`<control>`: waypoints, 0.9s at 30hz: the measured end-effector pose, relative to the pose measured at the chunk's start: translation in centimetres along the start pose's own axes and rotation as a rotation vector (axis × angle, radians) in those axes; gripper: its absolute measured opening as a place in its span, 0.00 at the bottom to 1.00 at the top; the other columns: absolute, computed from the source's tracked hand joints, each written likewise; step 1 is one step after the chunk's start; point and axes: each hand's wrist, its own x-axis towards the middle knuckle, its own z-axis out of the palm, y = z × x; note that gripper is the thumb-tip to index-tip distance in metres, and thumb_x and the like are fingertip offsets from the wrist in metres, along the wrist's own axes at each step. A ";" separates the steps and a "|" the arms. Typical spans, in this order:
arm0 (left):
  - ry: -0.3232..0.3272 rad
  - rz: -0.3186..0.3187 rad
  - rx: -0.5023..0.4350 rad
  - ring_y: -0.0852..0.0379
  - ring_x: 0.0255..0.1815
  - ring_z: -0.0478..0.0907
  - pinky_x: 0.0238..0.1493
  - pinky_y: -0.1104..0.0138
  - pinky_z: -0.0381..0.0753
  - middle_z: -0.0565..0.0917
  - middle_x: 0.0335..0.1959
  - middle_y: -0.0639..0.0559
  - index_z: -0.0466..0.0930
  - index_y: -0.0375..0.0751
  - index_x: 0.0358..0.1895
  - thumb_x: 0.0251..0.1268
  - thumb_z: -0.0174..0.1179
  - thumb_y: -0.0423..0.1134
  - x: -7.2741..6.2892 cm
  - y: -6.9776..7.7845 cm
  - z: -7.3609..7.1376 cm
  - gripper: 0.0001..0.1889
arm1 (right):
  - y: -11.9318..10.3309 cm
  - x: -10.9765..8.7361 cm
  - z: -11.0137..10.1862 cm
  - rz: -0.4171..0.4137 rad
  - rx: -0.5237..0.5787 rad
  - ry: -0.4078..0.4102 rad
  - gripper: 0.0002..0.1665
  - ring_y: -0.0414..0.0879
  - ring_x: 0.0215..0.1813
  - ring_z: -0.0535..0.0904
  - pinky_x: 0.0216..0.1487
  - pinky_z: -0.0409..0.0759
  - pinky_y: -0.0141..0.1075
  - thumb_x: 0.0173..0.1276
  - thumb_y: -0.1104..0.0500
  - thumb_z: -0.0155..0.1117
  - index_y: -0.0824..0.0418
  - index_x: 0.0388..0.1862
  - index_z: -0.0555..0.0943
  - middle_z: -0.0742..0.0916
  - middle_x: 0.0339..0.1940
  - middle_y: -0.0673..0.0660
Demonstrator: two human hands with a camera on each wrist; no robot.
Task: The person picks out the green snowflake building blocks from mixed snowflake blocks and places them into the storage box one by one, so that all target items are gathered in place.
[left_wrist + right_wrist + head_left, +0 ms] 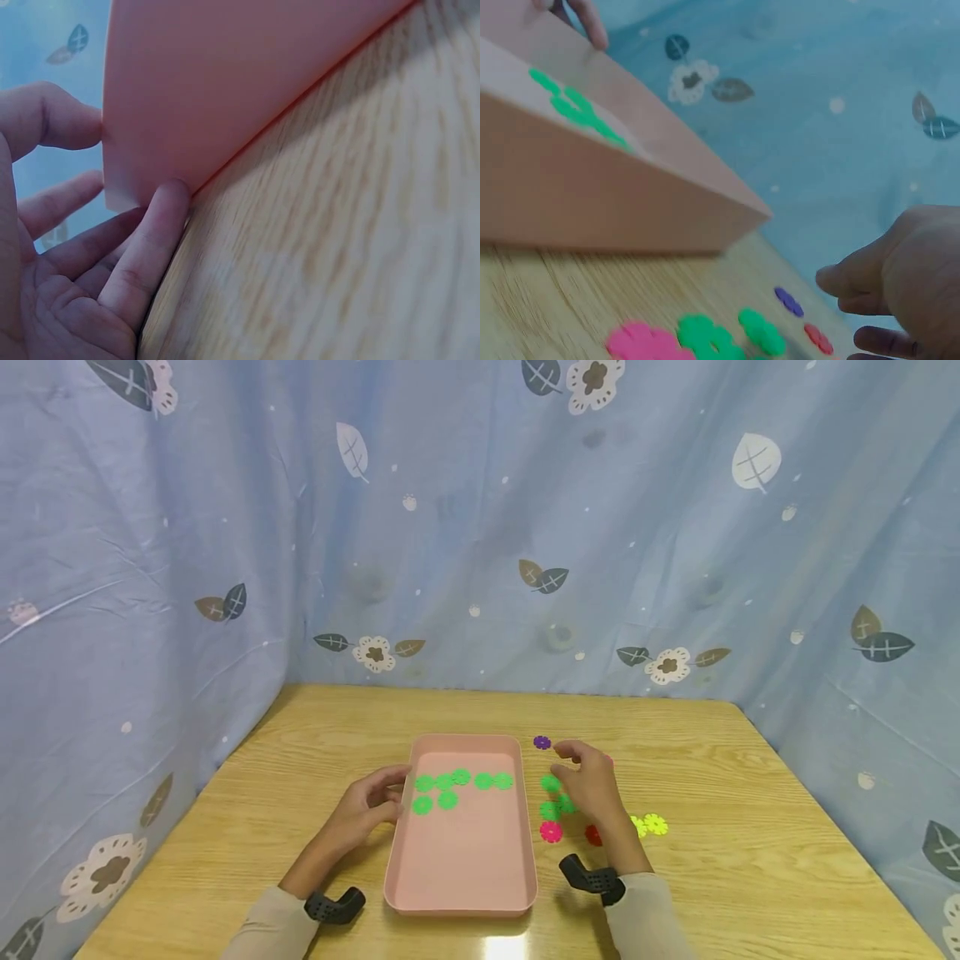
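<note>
My left hand (365, 806) rests against the left side of a pink tray (465, 868). In the left wrist view its fingertips touch the outer wall and rim of the tray (217, 82). Several green flower-shaped plastic discs (447, 800) lie flat toward the far end inside it. Right of the tray, my right hand (592, 785) hovers over loose discs, thumb and forefinger apart with nothing seen between them. Below it are green discs (550, 811), partly covered by the hand. Beyond its fingertips lies a purple disc (542, 742); a pink disc (551, 832) is nearer me.
Yellow discs (656, 824) lie right of my right forearm. A red disc (593, 835) shows beside that wrist, and another reddish disc (609, 762) peeks out behind the hand. The wooden table (757, 860) is bordered by a blue patterned curtain (465, 527).
</note>
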 end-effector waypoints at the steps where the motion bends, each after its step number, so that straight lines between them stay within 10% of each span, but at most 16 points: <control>1: 0.000 0.002 0.002 0.43 0.49 0.81 0.43 0.59 0.88 0.72 0.68 0.28 0.66 0.30 0.73 0.64 0.58 0.28 0.1 0.0 0.0 0.32 | 0.4 0.1 -0.1 -0.003 -0.023 -0.011 0.21 0.64 0.61 0.76 0.59 0.79 0.56 0.68 0.65 0.67 0.68 0.59 0.82 0.85 0.56 0.66; 27: -0.006 -0.002 -0.008 0.42 0.49 0.80 0.43 0.58 0.88 0.72 0.68 0.28 0.65 0.30 0.73 0.64 0.59 0.30 0.0 0.4 0.0 0.32 | 1.1 0.2 1.0 0.081 -0.169 -0.147 0.16 0.52 0.42 0.79 0.46 0.84 0.46 0.58 0.66 0.77 0.67 0.44 0.83 0.85 0.39 0.59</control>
